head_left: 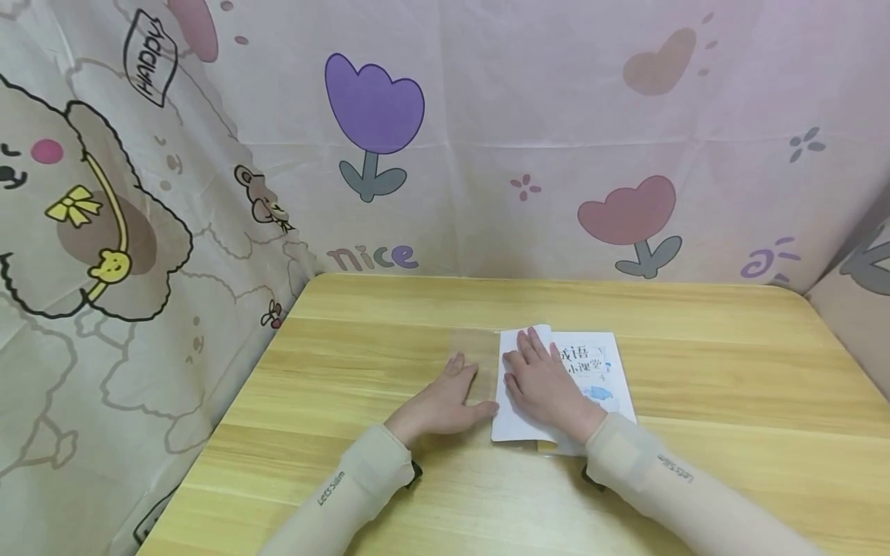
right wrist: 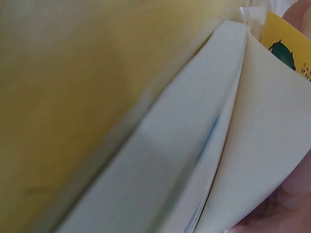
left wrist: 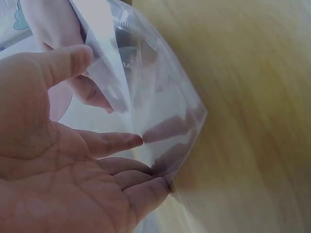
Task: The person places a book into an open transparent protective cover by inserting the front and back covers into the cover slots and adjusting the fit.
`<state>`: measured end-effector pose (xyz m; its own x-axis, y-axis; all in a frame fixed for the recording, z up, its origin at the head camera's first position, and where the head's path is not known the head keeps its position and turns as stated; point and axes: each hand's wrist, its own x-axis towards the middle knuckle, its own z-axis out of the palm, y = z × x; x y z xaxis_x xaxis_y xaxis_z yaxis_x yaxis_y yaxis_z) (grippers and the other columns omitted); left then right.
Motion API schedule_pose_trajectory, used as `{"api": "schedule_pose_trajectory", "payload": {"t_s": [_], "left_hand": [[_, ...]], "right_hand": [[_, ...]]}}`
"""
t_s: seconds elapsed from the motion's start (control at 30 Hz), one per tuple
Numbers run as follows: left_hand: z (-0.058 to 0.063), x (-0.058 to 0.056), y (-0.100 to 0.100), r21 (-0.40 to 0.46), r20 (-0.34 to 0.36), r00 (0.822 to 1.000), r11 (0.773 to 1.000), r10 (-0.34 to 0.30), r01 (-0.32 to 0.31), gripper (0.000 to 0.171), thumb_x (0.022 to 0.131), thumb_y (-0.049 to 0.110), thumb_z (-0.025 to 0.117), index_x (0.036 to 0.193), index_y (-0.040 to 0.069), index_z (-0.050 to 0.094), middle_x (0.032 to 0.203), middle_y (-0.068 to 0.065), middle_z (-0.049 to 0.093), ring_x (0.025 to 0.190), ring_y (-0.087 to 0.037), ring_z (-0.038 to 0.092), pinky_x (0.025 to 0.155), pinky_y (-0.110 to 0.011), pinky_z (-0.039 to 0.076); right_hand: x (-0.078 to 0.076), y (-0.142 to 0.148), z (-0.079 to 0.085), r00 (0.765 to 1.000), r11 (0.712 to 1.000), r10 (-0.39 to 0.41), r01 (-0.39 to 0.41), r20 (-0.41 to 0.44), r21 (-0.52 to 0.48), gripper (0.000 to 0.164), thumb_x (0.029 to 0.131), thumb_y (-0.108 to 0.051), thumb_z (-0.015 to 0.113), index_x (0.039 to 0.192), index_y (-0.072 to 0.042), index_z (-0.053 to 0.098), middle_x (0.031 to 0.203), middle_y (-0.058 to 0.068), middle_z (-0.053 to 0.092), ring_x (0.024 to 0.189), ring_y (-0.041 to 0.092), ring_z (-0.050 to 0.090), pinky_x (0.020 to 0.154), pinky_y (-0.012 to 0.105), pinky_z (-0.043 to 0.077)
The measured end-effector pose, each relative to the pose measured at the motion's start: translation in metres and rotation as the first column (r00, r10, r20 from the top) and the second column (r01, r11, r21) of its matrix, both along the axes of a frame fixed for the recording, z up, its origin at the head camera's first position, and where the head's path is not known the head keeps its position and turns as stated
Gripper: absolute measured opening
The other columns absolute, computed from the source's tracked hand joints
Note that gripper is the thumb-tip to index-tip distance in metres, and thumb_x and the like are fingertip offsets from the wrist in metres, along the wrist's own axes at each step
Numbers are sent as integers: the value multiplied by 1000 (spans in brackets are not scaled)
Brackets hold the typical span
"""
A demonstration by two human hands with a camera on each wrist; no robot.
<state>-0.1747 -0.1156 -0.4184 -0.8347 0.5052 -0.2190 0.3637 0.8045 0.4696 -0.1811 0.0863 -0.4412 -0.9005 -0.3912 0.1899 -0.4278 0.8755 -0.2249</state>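
Note:
A thin book with a white title page (head_left: pixel 608 351), printed with Chinese characters and a blue picture, lies on the table. Its white cover leaf (head_left: pixel 513 421) is turned partly over to the left. My right hand (head_left: pixel 545 386) presses this leaf with straight, spread fingers. A clear plastic book cover (left wrist: pixel 167 104) sticks out past the book's left side. The fingers of my left hand (head_left: pixel 445 401) rest on that plastic, straight, with the thumb near the leaf's edge. Page edges and a yellow printed piece (right wrist: pixel 286 43) with a dark green drawing show in the right wrist view.
The wooden table (head_left: pixel 730 371) extends around the book on all sides. Behind it hangs a patterned cloth (head_left: pixel 487 93) with flowers, and another printed cloth side (head_left: pixel 229 355) borders the left table edge.

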Motion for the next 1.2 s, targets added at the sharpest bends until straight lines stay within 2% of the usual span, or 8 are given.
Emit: {"api": "schedule_pose_trajectory", "payload": {"t_s": [0.3, 0.5, 0.67, 0.8, 0.93, 1.03, 1.2], "left_hand": [[-1, 0, -2, -5, -9, 1000, 1000, -5, 5, 88, 92, 60, 47, 150, -3, 29, 154, -27, 9, 142, -33, 5, 112, -44, 15], [-3, -1, -3, -1, -15, 1000, 1000, -15, 15, 85, 94, 59, 46, 150, -2, 30, 154, -27, 8, 142, -34, 5, 112, -45, 15], [-6, -1, -6, 14, -18, 999, 999, -34, 34, 72, 96, 49, 50, 152, 8, 31, 154, -28, 7, 141, -36, 5, 111, -48, 18], [-6, 0, -7, 13, -21, 999, 999, -40, 40, 70, 95, 46, 55, 153, 16, 31, 154, -28, 5, 141, -37, 5, 109, -50, 21], [-6, 0, -6, 10, -21, 999, 999, -34, 34, 69, 94, 45, 56, 153, 19, 32, 155, -26, 6, 141, -36, 5, 109, -51, 22], [-6, 0, -7, 5, -19, 1000, 1000, -25, 25, 69, 94, 46, 56, 153, 20, 32, 155, -25, 6, 141, -35, 6, 108, -51, 22], [-6, 1, -7, 10, -21, 999, 1000, -25, 25, 70, 93, 47, 57, 153, 19, 33, 155, -25, 6, 141, -35, 7, 109, -51, 22]], "right_hand": [[0, -9, 0, 999, 1000, 2, -1, -53, 7, 38, 99, -25, 47, 127, -3, 59, 146, 27, 34, 138, 40, 19, 107, 62, 15], [1, -14, 3, 999, 999, -8, 6, -44, -53, 37, 101, -21, 43, 129, 0, 56, 146, 27, 32, 139, 38, 18, 108, 61, 13], [0, -16, 3, 1000, 996, -5, 3, -22, -93, 37, 102, -19, 41, 130, 1, 54, 148, 27, 30, 140, 38, 15, 108, 60, 12], [-3, -13, 3, 998, 989, 54, -57, -26, -139, 35, 100, -16, 45, 128, 2, 54, 148, 29, 27, 139, 40, 14, 108, 59, 13], [-7, -5, 3, 992, 965, 127, -117, 26, -233, 39, 97, -12, 49, 131, 5, 51, 150, 32, 18, 139, 43, 9, 109, 56, 13], [-7, 5, 8, 985, 953, 134, -99, 108, -285, 48, 98, -21, 52, 139, 3, 45, 153, 28, 9, 140, 40, 6, 110, 52, 15], [-2, 30, 20, 970, 948, 118, -46, 214, -315, 78, 93, -43, 59, 150, 1, 29, 155, 20, 18, 139, 35, 20, 108, 51, 23]]}}
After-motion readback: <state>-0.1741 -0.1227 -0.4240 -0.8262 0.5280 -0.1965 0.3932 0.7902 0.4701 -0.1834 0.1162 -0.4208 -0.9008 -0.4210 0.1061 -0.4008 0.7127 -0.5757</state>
